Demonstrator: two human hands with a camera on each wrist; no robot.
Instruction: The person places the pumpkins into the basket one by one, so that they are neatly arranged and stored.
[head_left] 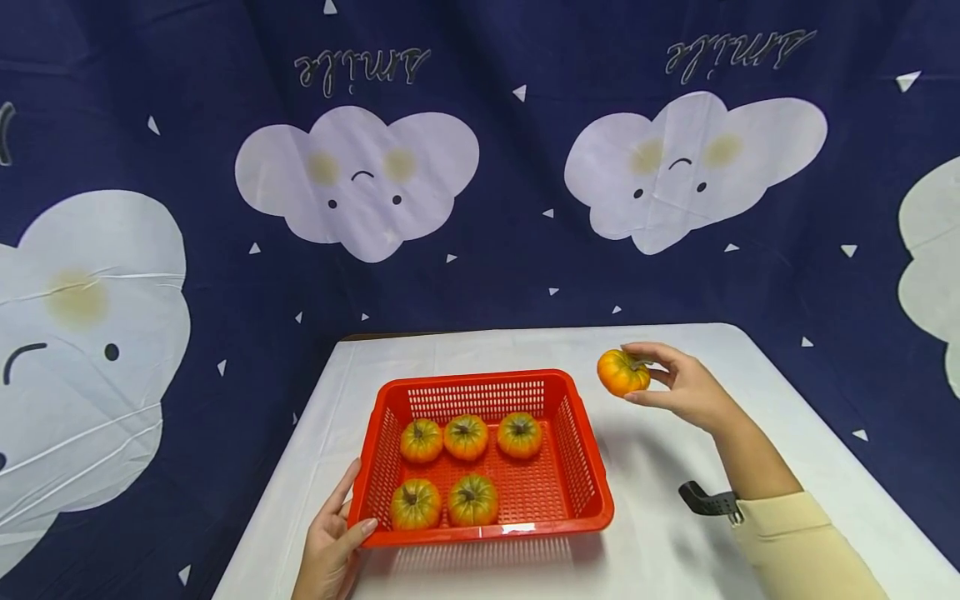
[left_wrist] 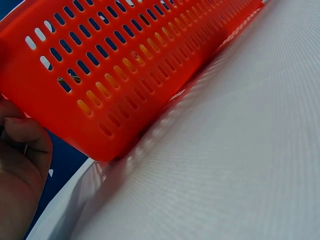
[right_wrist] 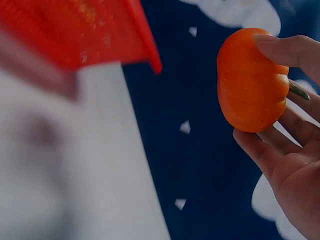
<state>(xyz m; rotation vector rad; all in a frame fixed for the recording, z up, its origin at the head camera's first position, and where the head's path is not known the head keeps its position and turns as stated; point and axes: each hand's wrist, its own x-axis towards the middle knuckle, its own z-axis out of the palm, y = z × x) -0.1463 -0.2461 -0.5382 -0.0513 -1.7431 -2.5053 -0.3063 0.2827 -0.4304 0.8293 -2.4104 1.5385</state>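
My right hand [head_left: 692,390] holds a small orange pumpkin [head_left: 621,374] above the table, beyond the basket's right side. In the right wrist view, thumb and fingers grip the pumpkin [right_wrist: 249,87] from opposite sides, its green stem pointing toward the palm. A red plastic basket [head_left: 491,537] with slotted walls stands in front of me. At its near left corner, my left hand [head_left: 330,533] grips the rim, thumb on top. Inside are several more orange pumpkins [head_left: 466,437], three along the back and two at the front left. The left wrist view shows the basket's outer wall [left_wrist: 50,110].
A white cloth covers the table [head_left: 660,533] under the basket. Behind it hangs a dark blue curtain [head_left: 517,283] printed with clouds and small triangles. A black band [head_left: 708,502] is on my right wrist, by the pale sleeve.
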